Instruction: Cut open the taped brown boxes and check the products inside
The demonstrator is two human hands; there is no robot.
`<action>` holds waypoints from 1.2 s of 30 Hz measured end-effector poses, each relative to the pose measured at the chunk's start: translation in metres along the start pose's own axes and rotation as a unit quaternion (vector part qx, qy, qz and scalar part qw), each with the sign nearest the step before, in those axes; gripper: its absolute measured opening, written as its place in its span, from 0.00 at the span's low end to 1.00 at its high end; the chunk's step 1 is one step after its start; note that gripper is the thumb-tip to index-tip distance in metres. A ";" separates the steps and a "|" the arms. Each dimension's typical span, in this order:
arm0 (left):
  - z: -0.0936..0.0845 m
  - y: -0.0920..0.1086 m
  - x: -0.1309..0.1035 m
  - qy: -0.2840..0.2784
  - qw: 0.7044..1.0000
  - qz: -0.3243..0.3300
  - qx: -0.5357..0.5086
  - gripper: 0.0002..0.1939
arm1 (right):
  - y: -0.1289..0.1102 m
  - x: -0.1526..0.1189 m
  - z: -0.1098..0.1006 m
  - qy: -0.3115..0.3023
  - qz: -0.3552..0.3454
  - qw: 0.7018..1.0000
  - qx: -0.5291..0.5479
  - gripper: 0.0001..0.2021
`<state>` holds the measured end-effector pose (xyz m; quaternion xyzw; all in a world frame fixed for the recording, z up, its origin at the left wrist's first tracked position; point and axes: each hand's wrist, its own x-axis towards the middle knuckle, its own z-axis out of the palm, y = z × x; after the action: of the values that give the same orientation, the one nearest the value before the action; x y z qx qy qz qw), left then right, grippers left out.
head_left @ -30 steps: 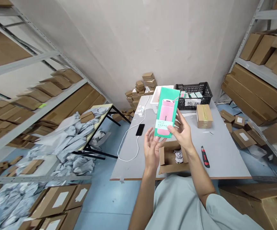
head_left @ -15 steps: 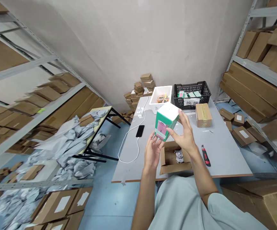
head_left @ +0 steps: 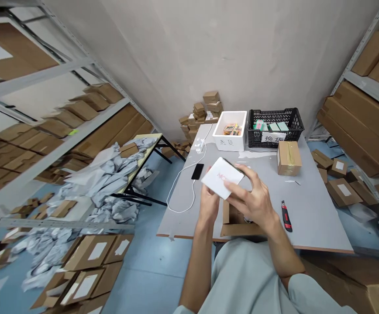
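A small carton (head_left: 218, 178) is held up over the table, its white face with faint red lettering turned towards me. My left hand (head_left: 209, 204) grips it from below, its fingers largely hidden behind the carton. My right hand (head_left: 253, 192) closes on the right side, thumb across the white face and fingers at the upper edge. Beneath both hands an opened brown cardboard box (head_left: 230, 229) sits at the table's front edge, partly covered by my right hand and wrist. A red and black utility knife (head_left: 287, 216) lies to the right of my right wrist.
At the back of the table (head_left: 179, 224) stand a white bin (head_left: 230, 143) with small packs and a black crate (head_left: 255, 138) holding cartons. A taped brown box (head_left: 288, 159) is at right, a phone (head_left: 197, 171) on a white cable at left. Shelves of boxes flank both sides.
The carton has been turned in my hands: its green and pink side faced me before, now a white face does. My right hand has come lower, and the view has shifted slightly left.
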<state>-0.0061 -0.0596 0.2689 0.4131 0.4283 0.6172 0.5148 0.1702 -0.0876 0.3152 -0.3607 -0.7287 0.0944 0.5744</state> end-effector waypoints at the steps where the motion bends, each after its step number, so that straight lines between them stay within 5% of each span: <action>1: -0.003 -0.003 0.001 -0.016 0.999 0.003 0.031 0.42 | 0.004 0.002 -0.001 0.006 0.022 1.000 -0.003 0.23; 4: -0.012 -0.013 0.007 -0.085 0.990 -0.020 0.111 0.46 | 0.025 0.010 -0.008 0.019 0.097 0.995 0.013 0.32; 8: -0.015 -0.031 0.016 -0.160 0.972 -0.101 0.143 0.36 | 0.077 0.013 -0.012 0.035 0.188 0.981 0.028 0.29; 13: -0.006 -0.065 0.022 -0.190 0.939 -0.253 0.133 0.37 | 0.156 -0.005 -0.004 0.026 0.342 0.939 0.037 0.31; 17: 0.001 -0.088 0.025 -0.197 0.920 -0.318 0.119 0.38 | 0.190 -0.032 -0.001 0.021 0.398 0.914 0.073 0.36; 22: 0.011 -0.107 0.024 -0.203 0.913 -0.334 0.111 0.35 | 0.164 -0.097 -0.008 -0.033 0.448 0.869 0.206 0.51; 25: 0.018 -0.122 0.010 -0.217 0.893 -0.382 0.100 0.37 | 0.132 -0.142 -0.009 -0.001 0.476 0.846 0.240 0.45; 29: 0.020 -0.143 -0.018 -0.220 0.867 -0.439 0.090 0.38 | 0.106 -0.188 -0.009 0.040 0.567 0.768 0.295 0.43; 33: 0.019 -0.156 -0.034 -0.173 0.888 -0.422 0.063 0.44 | 0.107 -0.207 -0.001 0.097 0.583 0.749 0.299 0.39; 36: 0.025 -0.159 -0.021 -0.157 0.907 -0.385 0.067 0.45 | 0.122 -0.200 0.006 0.133 0.577 0.753 0.286 0.41</action>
<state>0.0652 -0.0612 0.1229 0.3410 0.5079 0.2676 0.7444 0.2314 -0.1247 0.0921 -0.5408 -0.2370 0.5631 0.5782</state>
